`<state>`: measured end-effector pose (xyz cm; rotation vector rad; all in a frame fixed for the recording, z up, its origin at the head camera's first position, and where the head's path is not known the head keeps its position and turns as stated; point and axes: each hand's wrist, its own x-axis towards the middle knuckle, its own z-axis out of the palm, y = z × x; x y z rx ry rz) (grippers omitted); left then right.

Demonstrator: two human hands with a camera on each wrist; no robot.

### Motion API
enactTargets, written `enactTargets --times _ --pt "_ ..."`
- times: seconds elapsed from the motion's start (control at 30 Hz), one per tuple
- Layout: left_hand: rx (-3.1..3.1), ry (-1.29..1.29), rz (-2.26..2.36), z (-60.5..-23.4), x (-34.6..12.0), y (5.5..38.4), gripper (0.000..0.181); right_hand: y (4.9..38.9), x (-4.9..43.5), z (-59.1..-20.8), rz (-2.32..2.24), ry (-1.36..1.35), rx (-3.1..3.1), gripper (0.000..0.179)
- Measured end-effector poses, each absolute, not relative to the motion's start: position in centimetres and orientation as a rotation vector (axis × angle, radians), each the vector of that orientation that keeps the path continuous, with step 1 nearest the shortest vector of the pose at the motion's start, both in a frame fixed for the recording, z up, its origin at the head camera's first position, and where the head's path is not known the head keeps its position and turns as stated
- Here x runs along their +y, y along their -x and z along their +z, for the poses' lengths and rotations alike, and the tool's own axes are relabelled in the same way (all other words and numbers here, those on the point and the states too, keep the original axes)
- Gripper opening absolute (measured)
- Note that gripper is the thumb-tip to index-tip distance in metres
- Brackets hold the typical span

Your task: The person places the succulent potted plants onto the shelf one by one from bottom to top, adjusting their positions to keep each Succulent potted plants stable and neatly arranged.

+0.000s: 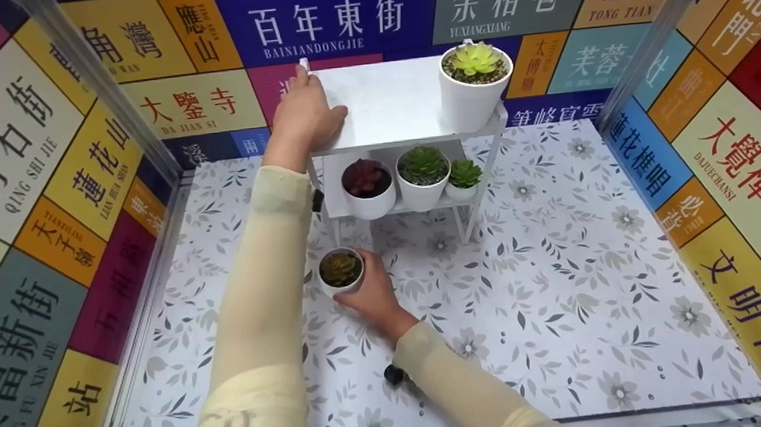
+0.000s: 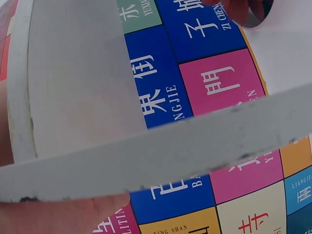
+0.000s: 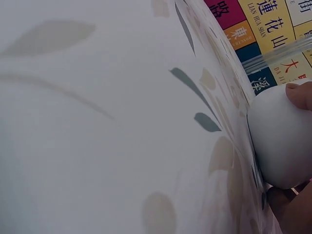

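Observation:
My left hand (image 1: pixel 305 117) grips the left end of the white two-tier plant stand (image 1: pixel 386 99), thumb over its top shelf. In the left wrist view, part of that hand (image 2: pixel 63 214) shows beside the stand's pale metal bar (image 2: pixel 161 151). In front of the stand, my right hand (image 1: pixel 374 295) holds a small white pot with a brownish-green succulent (image 1: pixel 341 270). The right wrist view shows the pot's white side (image 3: pixel 280 136) between thumb and finger, close to the patterned mat; whether it touches is unclear.
A light-green potted succulent (image 1: pixel 477 86) stands at the top shelf's right end. On the lower shelf are a dark-red potted succulent (image 1: pixel 368 187), a green one (image 1: pixel 423 177) and a smaller green one (image 1: pixel 464 179). Sign-printed walls (image 1: pixel 333 16) enclose the floral mat (image 1: pixel 559 281).

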<state>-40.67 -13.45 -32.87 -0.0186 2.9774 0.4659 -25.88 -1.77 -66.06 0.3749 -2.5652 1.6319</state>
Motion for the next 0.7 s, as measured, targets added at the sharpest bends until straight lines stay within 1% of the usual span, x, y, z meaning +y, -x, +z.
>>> enactTargets --times 0.23,0.43,0.7 --pt "2.986 0.021 0.465 -32.8 -13.5 40.6 0.089 25.7 -0.6 -65.7 1.633 -0.323 -2.532 0.094" --pt "2.992 0.03 0.456 -33.0 -13.6 40.7 0.089 25.6 0.5 -65.0 1.66 -0.256 -2.577 0.095" --pt "2.99 0.046 0.472 -33.0 -13.3 40.8 0.088 25.2 1.2 -63.7 1.686 -0.236 -2.548 0.097"
